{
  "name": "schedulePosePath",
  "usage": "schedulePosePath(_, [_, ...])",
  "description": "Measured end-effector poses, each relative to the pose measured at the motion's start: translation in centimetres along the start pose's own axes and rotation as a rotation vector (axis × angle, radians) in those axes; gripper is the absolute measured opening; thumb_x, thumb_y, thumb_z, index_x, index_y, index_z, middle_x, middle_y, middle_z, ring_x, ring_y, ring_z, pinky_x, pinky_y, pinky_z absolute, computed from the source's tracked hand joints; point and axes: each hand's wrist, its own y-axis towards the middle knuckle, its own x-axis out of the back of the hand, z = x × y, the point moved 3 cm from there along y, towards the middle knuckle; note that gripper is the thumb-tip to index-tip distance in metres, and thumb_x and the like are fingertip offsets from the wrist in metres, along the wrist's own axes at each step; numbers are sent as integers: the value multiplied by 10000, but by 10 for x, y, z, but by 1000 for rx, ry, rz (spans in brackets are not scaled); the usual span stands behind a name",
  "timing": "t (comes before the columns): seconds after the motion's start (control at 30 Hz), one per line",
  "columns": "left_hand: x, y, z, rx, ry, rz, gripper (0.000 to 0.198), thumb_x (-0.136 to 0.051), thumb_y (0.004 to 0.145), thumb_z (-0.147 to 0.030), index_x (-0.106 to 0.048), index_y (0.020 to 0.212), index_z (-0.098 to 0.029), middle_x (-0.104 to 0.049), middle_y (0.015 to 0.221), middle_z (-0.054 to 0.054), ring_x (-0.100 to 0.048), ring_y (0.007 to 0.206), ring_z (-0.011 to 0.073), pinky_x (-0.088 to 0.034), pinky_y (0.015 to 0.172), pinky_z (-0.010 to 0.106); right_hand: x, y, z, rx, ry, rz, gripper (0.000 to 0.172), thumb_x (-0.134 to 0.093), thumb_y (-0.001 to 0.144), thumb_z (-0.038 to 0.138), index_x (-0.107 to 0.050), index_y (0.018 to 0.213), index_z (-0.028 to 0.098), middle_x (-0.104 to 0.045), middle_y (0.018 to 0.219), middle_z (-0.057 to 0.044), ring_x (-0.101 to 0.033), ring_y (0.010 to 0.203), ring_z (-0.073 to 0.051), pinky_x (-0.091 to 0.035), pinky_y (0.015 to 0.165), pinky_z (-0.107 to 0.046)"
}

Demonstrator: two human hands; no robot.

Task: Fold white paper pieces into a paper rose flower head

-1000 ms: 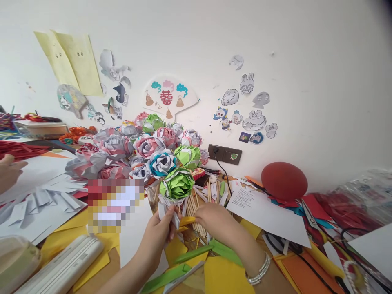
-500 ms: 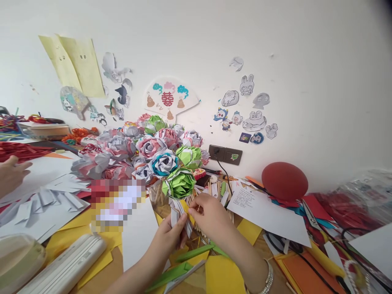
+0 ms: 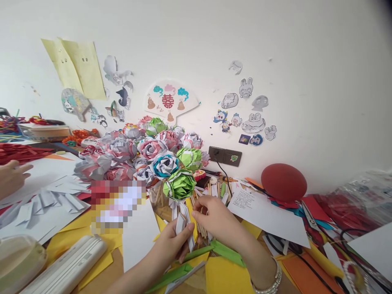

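While a second person's hand [image 3: 12, 176] lies at nine o'clock on white paper, fingers loosely stretched and holding nothing, a craft table strewn with paper is seen from above. Cut white strips [image 3: 39, 200] are fanned out just below that hand, and a white, ribbed case [image 3: 65, 267] is laid at seven o'clock on yellow sheets [image 3: 76, 228]. A bunch of folded paper roses [image 3: 137, 153] in pink, grey, blue and green is massed at the centre, against a wall covered with cartoon cut-outs [image 3: 248, 110] and a paper fan [image 3: 170, 100]. The green paper rose [image 3: 180, 183] is held at the front of the bunch, its white paper stem [image 3: 182, 220] gripped between thumb and fingers of the left hand [image 3: 173, 243], which is closed around it just below the bloom. The right hand [image 3: 216, 220], a silver bracelet [image 3: 269, 279] at its wrist, is placed just beside the stem, its fingertips pinched together against the paper at the flower's base. Wooden sticks [image 3: 202, 228] are partly hidden behind both hands. Green folded leaves [image 3: 214, 251] are laid at six o'clock on the yellow paper. A printed white sheet [image 3: 263, 214] and a red ball [image 3: 283, 181] are seen at three o'clock, with scissors [image 3: 309, 218] near them.
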Motion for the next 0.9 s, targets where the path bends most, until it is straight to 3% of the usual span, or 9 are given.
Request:
schedulePosePath(0.27, [-7, -5, -5, 56, -16, 110, 435, -523, 677, -627, -501, 628, -195, -406, 265, -94, -251, 260, 60, -170, 363, 204, 1, 5, -6, 59, 32, -26, 134, -492, 792, 197, -527, 663, 177, -541, 646, 21, -486, 585, -110, -346, 532, -199])
schedulePosePath(0.43, [-5, -5, -4, 39, -120, 66, 396, -521, 701, -597, -437, 654, -213, -469, 282, -78, -260, 277, 61, -164, 370, 201, 2, 2, 1, 69, -71, 17, 127, -510, 762, 152, -541, 642, 179, -544, 645, 24, -488, 611, -114, -315, 536, -201])
schedulePosePath(0.53, [-6, -6, -5, 20, -203, 109, 364, -507, 748, -555, -440, 672, -206, -499, 311, -60, -286, 292, 65, -176, 370, 204, 0, 1, 10, 147, -218, -17, 163, -497, 776, 123, -534, 624, 171, -553, 665, 16, -488, 649, -121, -297, 562, -213])
schedulePosePath(0.73, [-4, -11, -6, 47, -283, 35, 394, -527, 744, -564, -440, 638, -194, -374, 324, -101, -186, 335, 39, -112, 396, 198, -7, 6, 10, 190, -259, -108, 140, -499, 836, 173, -567, 715, 174, -572, 751, 1, -512, 690, -123, -306, 582, -215])
schedulePosePath(0.83, [-5, -11, -10, 41, -217, 31, 413, -525, 733, -580, -509, 654, -175, -356, 334, -100, -181, 327, 33, -104, 393, 200, 10, 2, 13, 173, -200, -184, 116, -495, 852, 199, -582, 776, 181, -591, 775, 0, -533, 698, -125, -328, 578, -215])
schedulePosePath(0.9, [-4, -12, -19, 30, -145, 12, 399, -552, 714, -566, -549, 678, -169, -410, 373, -82, -233, 330, 38, -145, 390, 196, 37, -11, 21, 174, -180, -297, 141, -477, 868, 207, -591, 788, 182, -600, 799, -4, -545, 724, -132, -349, 592, -223])
